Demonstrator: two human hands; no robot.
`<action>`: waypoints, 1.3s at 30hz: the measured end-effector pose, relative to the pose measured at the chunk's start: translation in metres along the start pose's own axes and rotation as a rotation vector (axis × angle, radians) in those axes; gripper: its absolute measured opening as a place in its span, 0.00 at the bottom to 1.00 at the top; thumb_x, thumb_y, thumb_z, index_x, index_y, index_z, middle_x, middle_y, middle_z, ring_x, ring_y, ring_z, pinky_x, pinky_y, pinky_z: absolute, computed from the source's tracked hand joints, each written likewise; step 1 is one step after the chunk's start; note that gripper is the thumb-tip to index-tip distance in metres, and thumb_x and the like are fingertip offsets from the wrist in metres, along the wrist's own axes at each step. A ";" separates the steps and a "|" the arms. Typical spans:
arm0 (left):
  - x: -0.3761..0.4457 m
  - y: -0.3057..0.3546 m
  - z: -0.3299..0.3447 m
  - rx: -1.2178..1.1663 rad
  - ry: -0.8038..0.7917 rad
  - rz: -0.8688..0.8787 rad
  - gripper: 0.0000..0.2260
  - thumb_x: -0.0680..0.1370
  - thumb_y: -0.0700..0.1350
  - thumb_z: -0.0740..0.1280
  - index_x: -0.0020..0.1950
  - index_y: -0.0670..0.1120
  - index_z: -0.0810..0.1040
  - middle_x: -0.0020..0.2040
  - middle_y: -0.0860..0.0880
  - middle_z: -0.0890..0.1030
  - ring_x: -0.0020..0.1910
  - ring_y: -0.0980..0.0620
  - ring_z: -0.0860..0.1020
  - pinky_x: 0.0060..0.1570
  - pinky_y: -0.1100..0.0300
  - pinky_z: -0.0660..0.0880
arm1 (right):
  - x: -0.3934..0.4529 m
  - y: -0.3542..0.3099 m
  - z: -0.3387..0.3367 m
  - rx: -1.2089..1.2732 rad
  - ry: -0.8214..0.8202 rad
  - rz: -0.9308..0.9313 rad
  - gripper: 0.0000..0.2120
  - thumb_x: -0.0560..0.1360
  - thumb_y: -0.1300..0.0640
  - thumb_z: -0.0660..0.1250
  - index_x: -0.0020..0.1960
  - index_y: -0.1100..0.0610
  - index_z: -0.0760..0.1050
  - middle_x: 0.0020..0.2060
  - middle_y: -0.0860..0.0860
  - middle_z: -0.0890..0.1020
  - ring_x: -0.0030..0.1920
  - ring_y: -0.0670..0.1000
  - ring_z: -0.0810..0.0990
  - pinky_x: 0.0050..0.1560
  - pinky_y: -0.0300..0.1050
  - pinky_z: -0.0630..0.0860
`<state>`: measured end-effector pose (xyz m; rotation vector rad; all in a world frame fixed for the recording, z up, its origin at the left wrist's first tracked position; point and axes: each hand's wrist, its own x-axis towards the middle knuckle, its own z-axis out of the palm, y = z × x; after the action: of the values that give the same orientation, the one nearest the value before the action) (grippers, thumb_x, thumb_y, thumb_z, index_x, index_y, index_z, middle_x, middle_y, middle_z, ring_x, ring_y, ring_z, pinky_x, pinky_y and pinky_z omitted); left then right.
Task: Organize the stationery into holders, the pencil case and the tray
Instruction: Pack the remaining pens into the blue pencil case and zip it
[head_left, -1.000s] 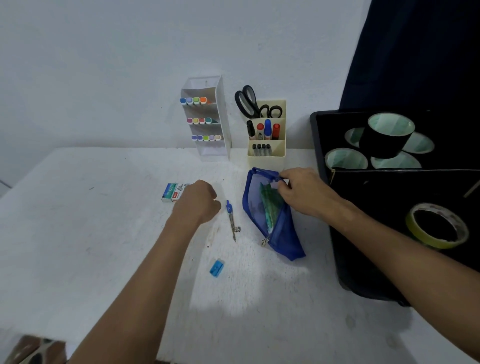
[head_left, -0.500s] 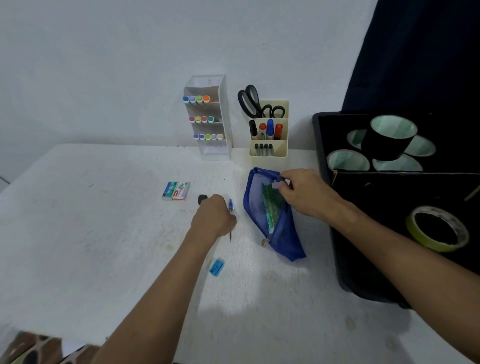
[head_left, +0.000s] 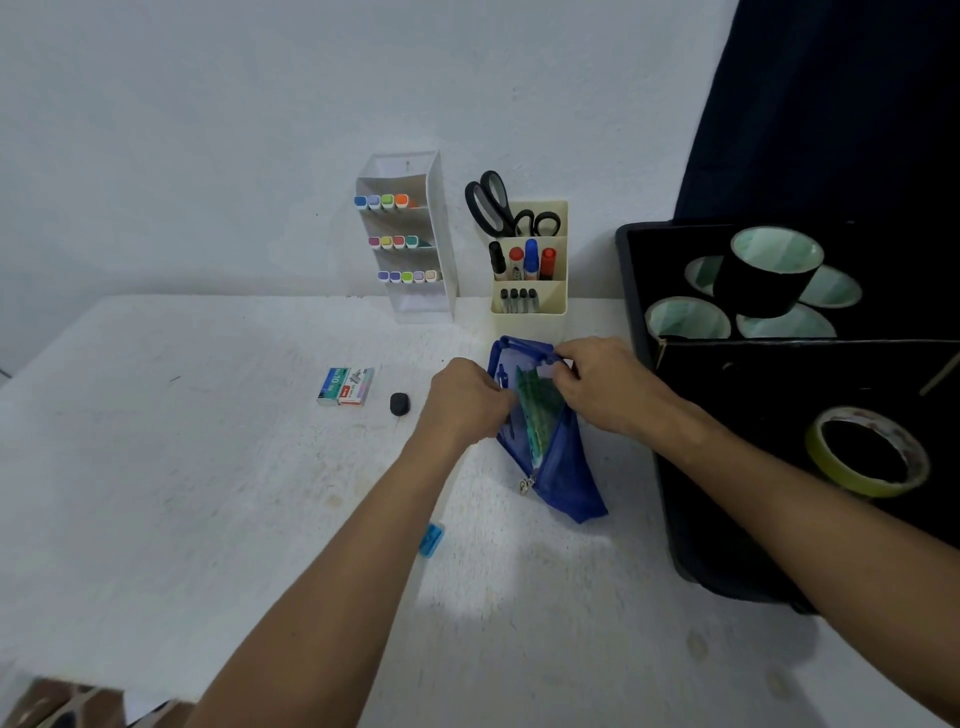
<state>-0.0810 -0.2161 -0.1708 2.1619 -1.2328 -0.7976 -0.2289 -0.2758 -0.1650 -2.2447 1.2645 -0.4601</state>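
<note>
On the white tabletop (head_left: 156, 441), the right hand (head_left: 608, 387) pinches the blue pencil case (head_left: 558, 467) open at its top edge while the left hand (head_left: 465, 402), fingers curled, pushes a compass (head_left: 503, 376) into it

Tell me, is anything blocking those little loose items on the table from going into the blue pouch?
Nothing visible does. The staple box, black eraser and blue sharpener lie on bare table left of the pencil case. Its mouth is held open by the right hand, while the left hand is at the opening.
</note>
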 end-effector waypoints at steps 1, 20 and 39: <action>0.000 0.000 0.003 0.005 0.017 0.017 0.12 0.74 0.43 0.66 0.39 0.34 0.82 0.26 0.46 0.77 0.23 0.54 0.72 0.19 0.71 0.66 | 0.000 0.000 0.000 0.001 -0.001 0.000 0.13 0.80 0.57 0.57 0.51 0.63 0.78 0.43 0.58 0.81 0.40 0.55 0.80 0.42 0.51 0.81; 0.016 -0.072 -0.039 0.175 0.285 -0.044 0.11 0.76 0.38 0.65 0.58 0.42 0.79 0.53 0.43 0.82 0.51 0.46 0.79 0.44 0.63 0.70 | 0.000 0.003 0.002 0.009 -0.023 -0.025 0.13 0.80 0.53 0.59 0.50 0.61 0.79 0.40 0.56 0.81 0.37 0.53 0.79 0.37 0.45 0.78; 0.021 -0.070 -0.037 0.344 0.245 -0.111 0.12 0.77 0.42 0.65 0.59 0.42 0.77 0.53 0.42 0.81 0.50 0.45 0.79 0.47 0.55 0.76 | -0.001 0.003 0.001 0.015 -0.028 -0.017 0.14 0.80 0.53 0.59 0.50 0.61 0.79 0.41 0.57 0.81 0.39 0.53 0.80 0.40 0.49 0.80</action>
<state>-0.0054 -0.1977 -0.1982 2.5312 -1.1990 -0.3637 -0.2314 -0.2760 -0.1676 -2.2433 1.2247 -0.4420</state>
